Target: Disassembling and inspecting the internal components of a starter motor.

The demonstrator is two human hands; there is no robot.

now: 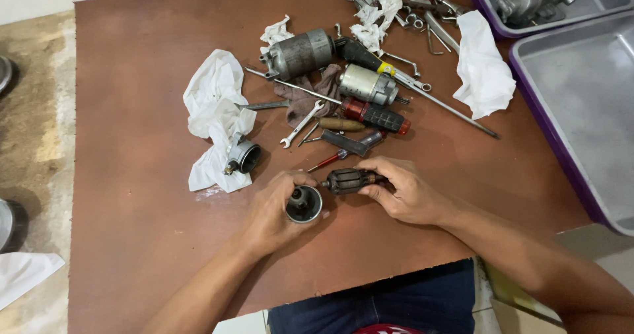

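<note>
The left hand [274, 212] clenched a metal housing cup [304, 204]; the right hand [404, 190] grasped a motor armature [348, 180]. Bare brown worktop [132, 175] lay open toward nine o'clock. Tools crowded twelve o'clock.

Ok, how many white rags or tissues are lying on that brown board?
4, maybe more hidden among the tools: a large rag left of the pile, a small scrap above the grey motor housing, one at the top, one by the grey tray.

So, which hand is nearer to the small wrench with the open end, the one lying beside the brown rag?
The left hand. It lies just below the wrench, holding a metal cup-shaped housing. The right hand holds the armature, lower and farther right.
</note>
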